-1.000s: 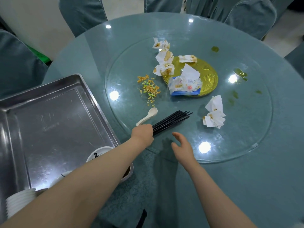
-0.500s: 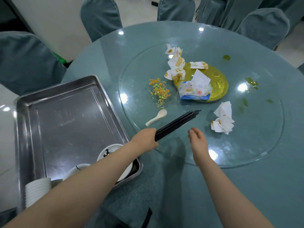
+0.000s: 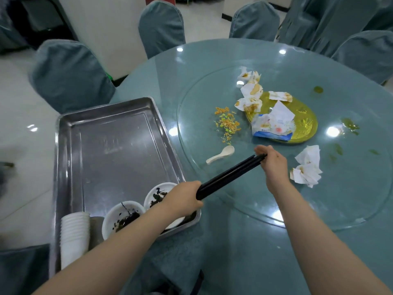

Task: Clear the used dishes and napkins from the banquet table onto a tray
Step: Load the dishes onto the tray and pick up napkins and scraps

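Steel tray (image 3: 119,145) at left, bowls and cup stack in its near end. Left hand (image 3: 182,199) grips black chopstick bundle (image 3: 229,177) by its near end, above table edge; right hand (image 3: 272,160) pinches the far tips. Step: squaring chopsticks. Next: swing left, lay in tray. Spoon (image 3: 221,154), napkins (image 3: 306,167) remain.

One metal tray (image 3: 110,128) sits on one round table (image 3: 244,252), which carries one glass turntable (image 3: 350,199). Two white bowls show in the tray, one nearer (image 3: 119,213) and one farther (image 3: 158,189), beside one stack of white cups (image 3: 74,237); the number of cups cannot be told. One bundle of black chopsticks (image 3: 229,176) is held between two hands, left (image 3: 182,199) and right (image 3: 273,162). One white spoon (image 3: 221,154), one gold plate (image 3: 304,122), one tissue packet (image 3: 272,126), one scatter of food scraps (image 3: 226,123). About six crumpled napkins, four near the plate (image 3: 251,90) and two apart (image 3: 307,167)
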### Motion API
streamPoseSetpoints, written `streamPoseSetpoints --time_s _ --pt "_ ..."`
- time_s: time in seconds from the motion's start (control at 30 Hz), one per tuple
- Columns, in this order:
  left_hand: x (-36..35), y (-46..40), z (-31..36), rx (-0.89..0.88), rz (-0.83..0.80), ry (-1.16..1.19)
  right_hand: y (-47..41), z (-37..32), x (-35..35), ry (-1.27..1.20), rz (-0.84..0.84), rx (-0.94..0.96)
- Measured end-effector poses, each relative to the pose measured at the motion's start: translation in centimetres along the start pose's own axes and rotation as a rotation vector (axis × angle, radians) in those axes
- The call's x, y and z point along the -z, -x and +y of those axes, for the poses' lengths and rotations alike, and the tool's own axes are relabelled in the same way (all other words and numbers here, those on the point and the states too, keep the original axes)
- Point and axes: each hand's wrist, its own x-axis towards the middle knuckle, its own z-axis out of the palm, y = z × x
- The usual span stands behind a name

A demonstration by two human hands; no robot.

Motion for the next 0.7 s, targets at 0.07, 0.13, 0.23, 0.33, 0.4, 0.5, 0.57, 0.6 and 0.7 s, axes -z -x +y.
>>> streamPoseSetpoints --time_s 0.07,0.13,0.23,0.33,0.4,0.5,0.57,0.6,0.7 --pt "0.1 0.6 -0.6 0.015 0.007 0.017 0.5 0.1 -1.4 0.014 -0.072 -0.03" --pt "0.1 1.1 -1.2 0.023 0.015 0.047 1.3 0.4 -2.8 0.025 -0.139 -0.046" --pt "0.3 2.0 -2.2 0.035 0.017 0.095 2.3 0.4 -4.6 0.017 -0.194 -0.053" --pt "0.7 3.1 -3.4 0.059 0.008 0.144 3.2 0.3 -5.6 0.03 -0.283 -0.044" --pt "0.9 3.8 -4.1 0.075 0.0 0.163 3.8 0.4 -6.2 0.069 -0.328 -0.013" --pt "1.2 4.7 -4.6 0.094 -0.009 0.177 4.6 0.8 -7.4 0.137 -0.337 0.097" --pt "1.1 5.3 -5.1 0.121 -0.015 0.19 4.9 1.2 -8.2 0.195 -0.346 0.188" --pt "1.1 5.6 -5.4 0.138 -0.017 0.196 5.0 1.4 -8.6 0.215 -0.356 0.214" --pt "1.3 6.9 -6.2 0.161 0.015 0.224 5.5 1.9 -9.8 0.248 -0.399 0.231"
